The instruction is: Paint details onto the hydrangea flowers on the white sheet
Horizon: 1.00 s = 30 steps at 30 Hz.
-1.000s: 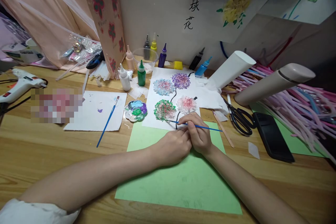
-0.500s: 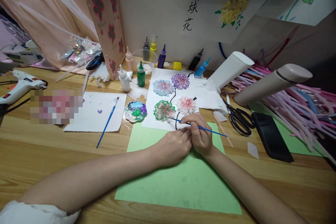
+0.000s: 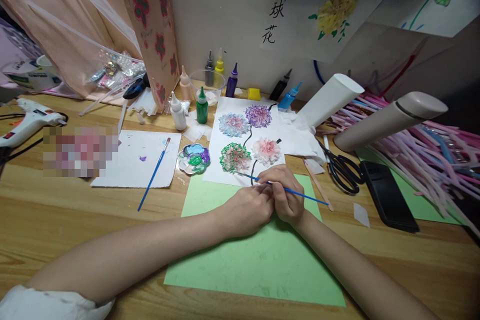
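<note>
My right hand point(image 3: 284, 195) pinches a thin blue paintbrush point(image 3: 307, 196), its tip lying just below the green-edged paper flower point(image 3: 234, 157) on a white sheet point(image 3: 225, 172) that carries several paper flowers. My left hand point(image 3: 247, 209) rests knuckles-up on the sheet's lower edge, fingers curled against the right hand; what they hold, if anything, is hidden. A light green paper point(image 3: 258, 255) lies under both wrists. A flower-shaped paint palette point(image 3: 194, 158) sits left of the white sheet.
Paint bottles point(image 3: 202, 105) and a plastic cup point(image 3: 207, 84) stand at the back. A second blue brush point(image 3: 154, 172) lies on a white paper point(image 3: 137, 159). Scissors point(image 3: 343, 170), a black phone point(image 3: 390, 195), a lamp point(image 3: 390, 119) and pink straws point(image 3: 442, 155) fill the right; a glue gun point(image 3: 28, 120) lies far left.
The brush in my right hand has tilted slightly, its handle end dropping to the right. Both hands stay in nearly the same place.
</note>
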Available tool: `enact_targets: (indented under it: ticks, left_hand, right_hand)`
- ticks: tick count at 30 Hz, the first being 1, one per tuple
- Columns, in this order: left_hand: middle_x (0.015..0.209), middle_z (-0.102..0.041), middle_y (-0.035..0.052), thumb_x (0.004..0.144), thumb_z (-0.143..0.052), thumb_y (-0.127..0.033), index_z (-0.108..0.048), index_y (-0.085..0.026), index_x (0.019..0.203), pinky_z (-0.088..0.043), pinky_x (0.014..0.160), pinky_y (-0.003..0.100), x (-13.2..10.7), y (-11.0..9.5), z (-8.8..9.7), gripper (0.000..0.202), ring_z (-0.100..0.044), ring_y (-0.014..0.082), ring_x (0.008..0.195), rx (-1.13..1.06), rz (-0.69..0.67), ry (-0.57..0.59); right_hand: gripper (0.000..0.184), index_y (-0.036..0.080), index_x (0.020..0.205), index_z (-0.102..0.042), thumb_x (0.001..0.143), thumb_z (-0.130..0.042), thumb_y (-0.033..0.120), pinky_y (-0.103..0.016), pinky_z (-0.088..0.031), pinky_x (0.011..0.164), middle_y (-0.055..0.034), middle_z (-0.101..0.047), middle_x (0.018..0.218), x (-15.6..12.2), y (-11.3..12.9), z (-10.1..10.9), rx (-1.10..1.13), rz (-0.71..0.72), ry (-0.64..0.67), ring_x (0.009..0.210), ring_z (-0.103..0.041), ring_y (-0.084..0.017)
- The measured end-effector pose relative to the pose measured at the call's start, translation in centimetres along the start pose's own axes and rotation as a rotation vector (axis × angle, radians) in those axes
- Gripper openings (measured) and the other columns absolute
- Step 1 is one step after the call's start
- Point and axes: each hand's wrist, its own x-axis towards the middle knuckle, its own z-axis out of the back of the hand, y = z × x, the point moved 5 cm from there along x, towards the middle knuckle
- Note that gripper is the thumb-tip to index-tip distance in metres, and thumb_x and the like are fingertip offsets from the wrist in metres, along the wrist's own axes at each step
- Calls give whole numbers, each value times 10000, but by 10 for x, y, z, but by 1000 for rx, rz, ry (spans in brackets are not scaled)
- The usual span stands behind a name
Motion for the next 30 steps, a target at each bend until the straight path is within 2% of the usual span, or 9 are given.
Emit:
enact_targets:
  ticks: [3, 8, 14, 21, 24, 26, 28, 30]
  left_hand:
    - [883, -665, 142, 869, -497, -120, -604, -65, 926, -536, 803, 343, 0, -1, -1, 133, -653, 232, 859, -2, -7, 2]
    - [960, -659, 156, 878, -488, -127, -594, -50, 969, -531, 829, 345, -1, 0, 0, 160, -642, 241, 928, 2, 12, -78]
    - [864, -663, 141, 866, -496, -122, -606, -67, 909, -532, 812, 349, 0, 0, -2, 130, -651, 230, 850, -15, -3, -21]
    - [920, -662, 155, 880, -483, -121, -602, -58, 951, -530, 822, 348, 0, 0, 1, 153, -641, 239, 922, -30, 14, -33]
    - [932, -667, 151, 884, -480, -129, -615, -56, 955, -529, 809, 352, 0, 1, -3, 170, -641, 240, 898, -53, 12, 1]
    - [939, -676, 125, 880, -487, -141, -628, -82, 967, -517, 830, 345, -1, 0, -8, 175, -631, 234, 924, -86, -16, 33]
    - [1008, -674, 107, 884, -493, -156, -619, -107, 1043, -489, 883, 344, -4, 0, -12, 209, -608, 227, 993, -104, -18, 30]
    - [1081, -660, 91, 894, -498, -181, -594, -135, 1124, -463, 923, 346, -6, 2, -13, 254, -587, 221, 1032, -85, 40, 6]
  right_hand:
    - [264, 226, 887, -581, 942, -324, 211, -359, -444, 697, -46, -646, 782, 1, -1, -2, -19, -4, 28, 761, -575, -199]
    - [288, 232, 867, -585, 948, -309, 236, -375, -441, 705, -49, -641, 777, 0, -2, 4, -17, -31, -73, 764, -582, -209]
    - [268, 229, 888, -581, 944, -319, 217, -357, -440, 692, -48, -640, 780, 2, -1, -3, -5, -22, 37, 751, -567, -199]
    - [280, 237, 896, -579, 950, -305, 230, -365, -431, 713, -46, -639, 800, -1, -2, 1, -14, -30, -27, 779, -575, -205]
    - [288, 236, 878, -583, 949, -304, 238, -367, -430, 697, -44, -639, 778, 0, 5, 4, 22, 1, -73, 752, -571, -204]
    - [288, 230, 876, -586, 951, -308, 241, -363, -435, 683, -45, -643, 769, 8, 13, 0, 55, 24, -29, 738, -571, -200]
    - [281, 225, 881, -591, 957, -320, 237, -354, -444, 680, -46, -654, 773, 23, 22, -12, 73, 27, 90, 743, -577, -195]
    - [257, 220, 898, -597, 961, -348, 223, -342, -451, 702, -47, -675, 820, 42, 29, -26, 52, 13, 204, 784, -588, -189]
